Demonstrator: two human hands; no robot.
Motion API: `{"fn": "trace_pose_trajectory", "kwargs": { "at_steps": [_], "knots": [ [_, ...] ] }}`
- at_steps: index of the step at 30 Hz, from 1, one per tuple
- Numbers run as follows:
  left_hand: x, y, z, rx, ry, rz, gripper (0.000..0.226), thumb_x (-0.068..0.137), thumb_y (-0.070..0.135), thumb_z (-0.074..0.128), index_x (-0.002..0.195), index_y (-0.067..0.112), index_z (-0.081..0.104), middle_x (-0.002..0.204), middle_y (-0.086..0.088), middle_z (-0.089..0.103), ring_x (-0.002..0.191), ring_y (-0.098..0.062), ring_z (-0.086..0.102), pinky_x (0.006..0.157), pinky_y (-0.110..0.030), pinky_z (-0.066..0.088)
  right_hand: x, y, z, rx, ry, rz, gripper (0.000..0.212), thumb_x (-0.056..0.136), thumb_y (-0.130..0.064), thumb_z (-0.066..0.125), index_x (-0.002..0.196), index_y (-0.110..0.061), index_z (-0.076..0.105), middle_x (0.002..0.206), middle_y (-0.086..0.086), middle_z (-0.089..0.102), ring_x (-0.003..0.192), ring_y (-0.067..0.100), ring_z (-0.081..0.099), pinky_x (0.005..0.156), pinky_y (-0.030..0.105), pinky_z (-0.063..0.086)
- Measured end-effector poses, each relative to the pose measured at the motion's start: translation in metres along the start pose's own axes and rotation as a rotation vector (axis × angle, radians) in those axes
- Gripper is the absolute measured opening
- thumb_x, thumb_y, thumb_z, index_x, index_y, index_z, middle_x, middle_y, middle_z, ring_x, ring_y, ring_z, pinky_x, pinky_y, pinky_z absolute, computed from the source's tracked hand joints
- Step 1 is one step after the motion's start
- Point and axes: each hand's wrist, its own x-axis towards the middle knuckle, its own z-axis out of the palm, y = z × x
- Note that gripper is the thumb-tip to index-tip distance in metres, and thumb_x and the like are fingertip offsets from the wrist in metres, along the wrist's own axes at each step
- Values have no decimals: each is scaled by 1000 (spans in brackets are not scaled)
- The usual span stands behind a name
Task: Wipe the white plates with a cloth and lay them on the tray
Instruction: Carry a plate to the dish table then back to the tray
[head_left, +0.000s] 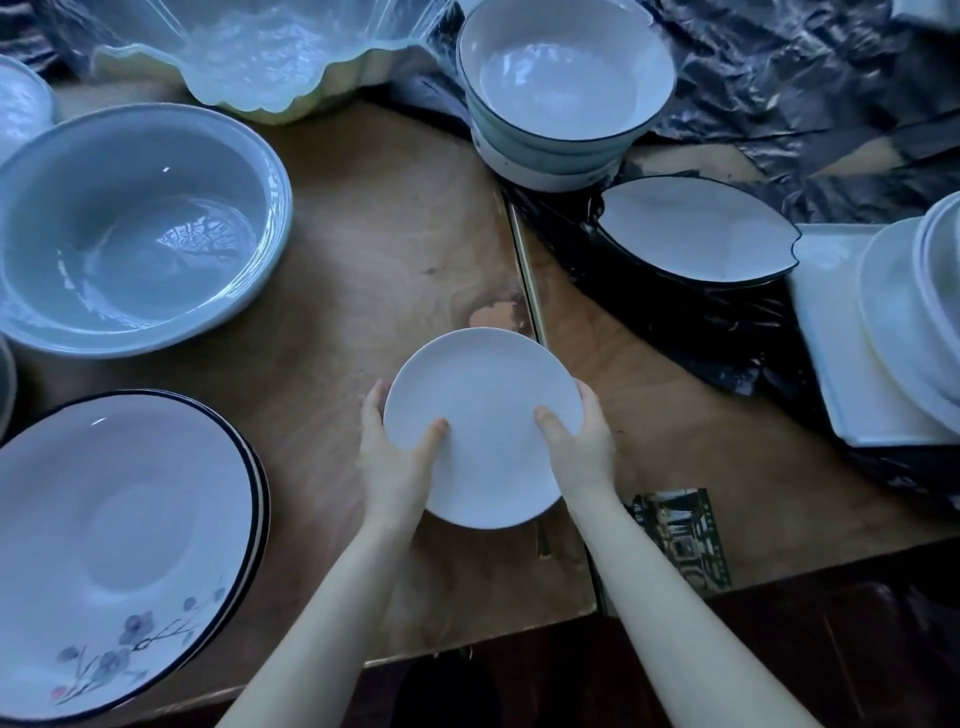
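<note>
A small white plate (483, 384) is held near centre over the wooden table (363, 234), gripped at opposite rims by the left hand (389, 462) and right hand (584, 447), thumbs pressed on top, fingers apparently curled beneath; it is judged stiff, light, slick and breakable, so a two-sided rim hold suits it

Forearms extended forward; left grip (397, 462), right grip (584, 447) clasp white plate (483, 384) at opposite edges, thumbs on top.

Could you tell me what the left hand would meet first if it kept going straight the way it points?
Gripping the plate, the left hand points across the table; probably the stacked bowls come first, though depth is unclear.
</note>
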Motion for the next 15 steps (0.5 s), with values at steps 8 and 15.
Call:
{"fn": "trace_pose_trajectory", "kwargs": {
  "at_steps": [8, 15],
  "knots": [
    [-4, 11, -7, 179, -7, 50, 85, 82, 31, 77, 152, 26, 28, 149, 10, 45, 134, -16, 45, 109, -36, 37, -11, -11, -15, -152, -53, -63, 45, 95, -30, 62, 138, -27, 51, 121, -5, 62, 108, 17, 56, 81, 31, 44],
    [-21, 35, -15, 483, -11, 250, 71, 85, 21, 73, 145, 7, 39, 146, -11, 46, 140, -29, 35, 113, -41, 30, -36, -20, -67, -371, -109, -192, 54, 97, -32, 61, 147, -16, 47, 150, 3, 49, 139, 22, 42, 111, 35, 34]
  ]
}}
